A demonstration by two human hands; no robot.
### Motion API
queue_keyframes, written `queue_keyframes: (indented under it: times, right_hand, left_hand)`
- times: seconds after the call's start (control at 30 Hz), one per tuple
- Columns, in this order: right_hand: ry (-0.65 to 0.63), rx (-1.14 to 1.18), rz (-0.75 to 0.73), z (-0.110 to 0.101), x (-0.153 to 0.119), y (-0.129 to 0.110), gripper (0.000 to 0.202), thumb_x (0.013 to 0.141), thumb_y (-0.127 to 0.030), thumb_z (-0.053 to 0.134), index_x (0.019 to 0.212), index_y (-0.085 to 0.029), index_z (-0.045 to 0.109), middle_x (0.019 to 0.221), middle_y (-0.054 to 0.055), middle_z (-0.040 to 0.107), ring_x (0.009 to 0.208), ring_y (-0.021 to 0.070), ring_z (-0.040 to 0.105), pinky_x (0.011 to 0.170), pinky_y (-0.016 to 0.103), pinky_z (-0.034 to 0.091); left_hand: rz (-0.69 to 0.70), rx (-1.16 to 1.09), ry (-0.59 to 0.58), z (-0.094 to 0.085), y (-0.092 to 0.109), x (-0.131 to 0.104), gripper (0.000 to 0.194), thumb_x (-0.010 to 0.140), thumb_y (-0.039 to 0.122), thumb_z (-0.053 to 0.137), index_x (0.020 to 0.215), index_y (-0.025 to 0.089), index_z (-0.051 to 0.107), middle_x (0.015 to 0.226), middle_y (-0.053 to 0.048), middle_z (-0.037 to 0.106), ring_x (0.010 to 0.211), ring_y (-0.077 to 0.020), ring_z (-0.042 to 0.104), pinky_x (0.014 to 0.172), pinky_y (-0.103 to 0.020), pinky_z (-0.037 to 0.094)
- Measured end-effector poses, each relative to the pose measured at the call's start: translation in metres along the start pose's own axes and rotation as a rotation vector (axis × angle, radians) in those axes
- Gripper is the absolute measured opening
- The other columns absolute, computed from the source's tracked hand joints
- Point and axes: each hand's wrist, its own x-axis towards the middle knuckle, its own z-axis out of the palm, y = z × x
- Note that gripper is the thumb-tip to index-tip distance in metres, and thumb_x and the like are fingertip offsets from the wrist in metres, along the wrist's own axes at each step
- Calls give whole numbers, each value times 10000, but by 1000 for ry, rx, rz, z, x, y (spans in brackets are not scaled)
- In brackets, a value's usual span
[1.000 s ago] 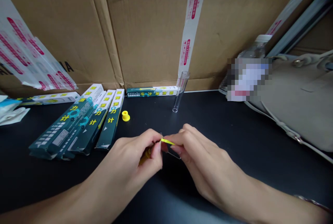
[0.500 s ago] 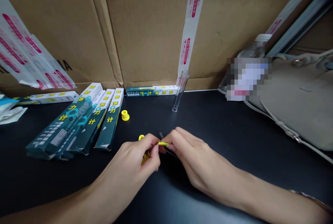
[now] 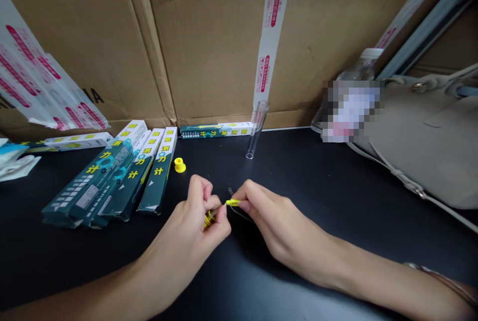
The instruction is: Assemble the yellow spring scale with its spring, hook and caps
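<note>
In the head view my left hand (image 3: 203,221) is closed around a small yellow part with a thin metal rod (image 3: 209,218), mostly hidden by the fingers. My right hand (image 3: 271,216) pinches a slim yellow plastic piece (image 3: 233,202), whose tip meets the left thumb and fingers. A small coil spring (image 3: 230,191) shows just beyond the right fingertips, and a thin pale strand curves below them. A yellow flanged cap (image 3: 179,165) sits on the black table past my left hand. Farther back stands a clear plastic tube (image 3: 257,130), leaning slightly.
Several dark green and white boxes (image 3: 159,176) lie at the left. Another such box (image 3: 216,130) rests against the large cardboard carton (image 3: 212,37). A plastic bottle (image 3: 358,69) and a beige handbag (image 3: 421,137) are at the right, its strap trailing on the table (image 3: 317,196).
My left index finger has lifted and bent away from the yellow pieces, while the thumb stays close. More of the right hand's yellow piece shows. The view has shifted slightly.
</note>
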Motion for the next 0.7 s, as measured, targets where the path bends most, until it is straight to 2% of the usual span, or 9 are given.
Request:
queue_keyframes:
  times: [0.1,0.23,0.4,0.57,0.7]
  right_hand:
    - [6,57,18,1,0,-1,171,1002,-91,346,940,-228,428,865,12,576,712,146,538,631,256,447]
    - [-10,122,61,3,-2,-3,162,1044,-168,308,953,-225,429,809,-4,559,645,141,502,603,259,425]
    - [-18,-17,-22,3,-1,0,182,967,-55,342,938,-211,432,882,53,595,744,182,545,669,298,452]
    - [-14,-208,-160,-1,4,7,234,907,8,351,926,-198,461,856,63,581,746,198,495,680,308,436]
    - [-28,-215,-166,-1,6,8,238,885,14,363,916,-201,461,840,60,570,741,204,481,675,311,429]
  left_hand:
    - [46,79,22,0,1,0,125,884,262,345,828,278,234,675,115,315,536,-86,412,535,-201,378]
    - [105,147,62,2,1,0,128,868,242,341,823,281,227,684,114,326,527,-79,463,540,-195,396]
    - [119,169,66,2,0,0,139,860,236,339,818,285,215,665,120,340,507,-77,462,522,-183,390]
    - [84,144,18,0,1,0,120,865,256,331,818,283,224,667,118,335,515,-80,431,512,-179,376]
    - [80,152,22,-1,1,1,118,861,259,334,811,279,229,688,111,331,529,-74,433,534,-176,403]
